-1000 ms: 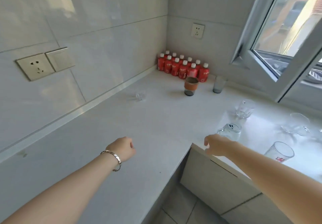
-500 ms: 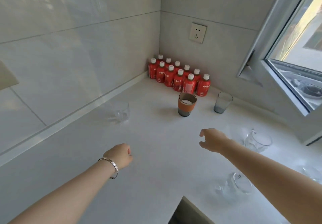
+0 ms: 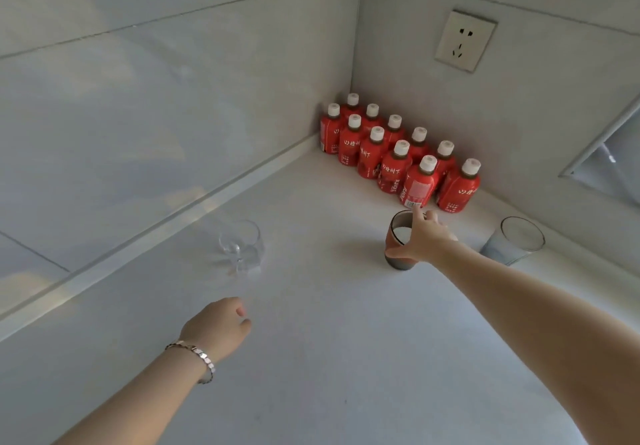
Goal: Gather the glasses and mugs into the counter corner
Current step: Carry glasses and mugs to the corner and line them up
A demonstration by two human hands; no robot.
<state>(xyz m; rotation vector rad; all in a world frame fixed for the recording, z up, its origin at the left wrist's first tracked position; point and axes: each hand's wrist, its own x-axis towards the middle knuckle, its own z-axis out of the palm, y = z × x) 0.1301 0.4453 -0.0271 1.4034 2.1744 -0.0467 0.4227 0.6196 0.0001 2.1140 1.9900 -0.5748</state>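
A mug [image 3: 401, 263] with an orange band and grey base stands on the white counter [image 3: 346, 358], just in front of the corner. My right hand [image 3: 424, 237] grips it from the right, fingers over the far rim and thumb on its near side. A small clear glass [image 3: 242, 247] stands to the left near the wall. A blue-grey tumbler [image 3: 516, 242] stands to the right of the mug, close to the back wall. My left hand [image 3: 218, 327] hovers low over the counter, short of the clear glass, loosely curled and holding nothing.
Several red juice bottles [image 3: 398, 157] with white caps fill the counter corner in two rows. A wall socket [image 3: 465, 41] sits above them. An open window frame [image 3: 602, 154] juts in at the right.
The view has moved closer to the corner. My right hand reached forward and took hold of the banded mug. My left hand moved a little toward the clear glass.
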